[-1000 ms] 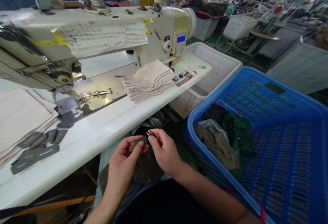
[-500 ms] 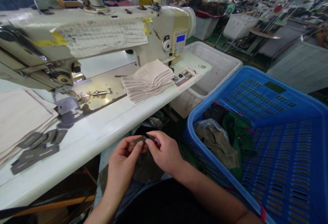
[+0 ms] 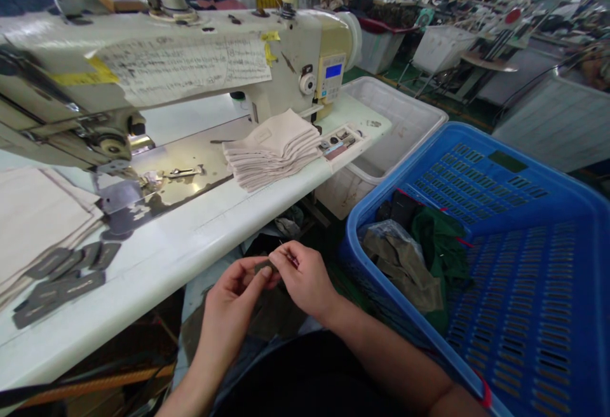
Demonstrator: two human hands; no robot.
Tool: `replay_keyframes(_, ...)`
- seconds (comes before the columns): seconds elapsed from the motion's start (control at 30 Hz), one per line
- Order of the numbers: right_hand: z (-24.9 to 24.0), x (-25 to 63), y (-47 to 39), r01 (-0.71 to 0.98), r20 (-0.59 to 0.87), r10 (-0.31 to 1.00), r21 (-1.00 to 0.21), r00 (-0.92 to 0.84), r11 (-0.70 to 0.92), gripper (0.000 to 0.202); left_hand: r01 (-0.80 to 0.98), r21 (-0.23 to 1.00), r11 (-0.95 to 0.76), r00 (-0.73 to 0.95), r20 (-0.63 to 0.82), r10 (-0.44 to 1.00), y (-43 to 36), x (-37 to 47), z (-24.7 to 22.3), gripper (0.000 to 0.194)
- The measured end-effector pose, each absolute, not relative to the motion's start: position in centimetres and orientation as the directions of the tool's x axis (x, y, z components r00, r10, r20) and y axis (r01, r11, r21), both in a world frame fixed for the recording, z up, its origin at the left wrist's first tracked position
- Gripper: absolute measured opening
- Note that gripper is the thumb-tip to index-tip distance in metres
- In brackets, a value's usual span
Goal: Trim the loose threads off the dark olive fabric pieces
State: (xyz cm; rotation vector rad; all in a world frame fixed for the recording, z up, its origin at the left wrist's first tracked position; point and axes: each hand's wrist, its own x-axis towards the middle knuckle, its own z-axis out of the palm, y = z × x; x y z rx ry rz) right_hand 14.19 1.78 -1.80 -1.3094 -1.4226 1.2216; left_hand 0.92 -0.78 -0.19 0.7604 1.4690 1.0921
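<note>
Over my lap, my left hand (image 3: 234,296) pinches a small dark olive fabric tab (image 3: 264,266) between thumb and fingers. My right hand (image 3: 307,280) is closed at the tab's right end, its fingertips close to those of the left. A thin dark tip shows above the right fingers; whatever they hold is mostly hidden. Olive cloth (image 3: 279,312) lies on my lap below both hands. On the table at left, several similar dark tabs (image 3: 60,293) with light markings lie beside flat cream fabric pieces (image 3: 35,223).
A sewing machine (image 3: 190,54) stands on the white table (image 3: 190,239). Folded cream pieces (image 3: 274,150) are stacked near its right end. A blue basket (image 3: 505,258) with dark cloth stands close on my right, in front of a white bin (image 3: 395,112).
My right fingers have closed in over the tab, covering more of it and of the dark pointed thing. My left hand keeps its pinch. The view has shifted slightly.
</note>
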Motion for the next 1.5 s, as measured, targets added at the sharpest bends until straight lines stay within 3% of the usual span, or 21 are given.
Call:
replay_keyframes(0.17, -2.4, 13.8, 2.3, -0.032, -0.091, 0.993, -0.995, -0.078, -0.093, 0.03, -0.272, 0.868, 0.416, -0.181, -0.471, 0.863, -0.6, 0.9, 0.3, 0.043)
replay_keyframes(0.27, -2.1, 14.0, 2.4, -0.041, -0.115, 0.99, -0.992, -0.078, -0.118, 0.029, -0.282, 0.865, 0.416, -0.202, -0.477, 0.855, -0.5, 0.8, 0.5, 0.045)
replay_keyframes(0.47, -1.5, 14.3, 2.0, 0.153, -0.078, 0.992, -0.986, -0.101, -0.062, 0.017, -0.201, 0.906, 0.371, -0.248, -0.414, 0.876, -0.4, 0.7, 0.1, 0.041)
replay_keyframes(0.6, -2.0, 14.5, 1.8, 0.465, 0.104, 0.978, -0.867, -0.181, 0.178, 0.015, 0.085, 0.949, 0.303, -0.291, -0.267, 0.918, -0.6, 0.6, 0.2, 0.03)
replay_keyframes(0.7, -2.0, 14.8, 1.9, 0.507, 0.17, 0.958, -0.82, -0.229, 0.267, 0.009, 0.211, 0.934, 0.287, -0.314, -0.213, 0.925, -0.6, 0.5, 0.2, 0.028)
replay_keyframes(0.83, -1.9, 15.5, 2.6, 0.257, 0.127, 0.992, -0.959, 0.022, 0.117, 0.022, -0.033, 0.924, 0.381, -0.265, -0.375, 0.888, -0.4, 0.3, 0.3, 0.039)
replay_keyframes(0.9, -1.9, 15.8, 3.0, 0.228, 0.083, 0.994, -0.971, 0.067, 0.066, 0.03, -0.14, 0.907, 0.397, -0.238, -0.42, 0.876, -0.2, 0.1, 0.3, 0.042)
replay_keyframes(1.0, -1.6, 16.0, 3.0, 0.232, 0.015, 1.0, -0.973, -0.02, 0.019, 0.036, -0.184, 0.892, 0.412, -0.201, -0.445, 0.873, -0.2, 0.0, 0.2, 0.041)
replay_keyframes(1.13, -1.4, 15.2, 2.3, 0.145, -0.099, 0.979, -0.987, -0.176, -0.074, 0.018, -0.178, 0.894, 0.411, -0.16, -0.439, 0.884, -0.3, 0.0, -0.1, 0.042)
replay_keyframes(1.23, -1.8, 14.5, 1.8, 0.096, -0.173, 0.96, -0.983, -0.22, -0.155, 0.021, -0.221, 0.888, 0.403, -0.203, -0.446, 0.872, -0.4, 0.3, -0.3, 0.036)
replay_keyframes(1.37, -2.4, 14.5, 1.5, 0.159, -0.187, 0.949, -0.976, -0.253, -0.15, 0.026, -0.232, 0.875, 0.426, -0.245, -0.476, 0.845, -0.4, 0.3, -0.3, 0.033)
replay_keyframes(1.5, -1.8, 15.1, 1.3, 0.402, -0.018, 0.986, -0.914, -0.168, 0.051, 0.027, -0.081, 0.919, 0.386, -0.256, -0.394, 0.883, -0.4, 0.1, -0.2, 0.035)
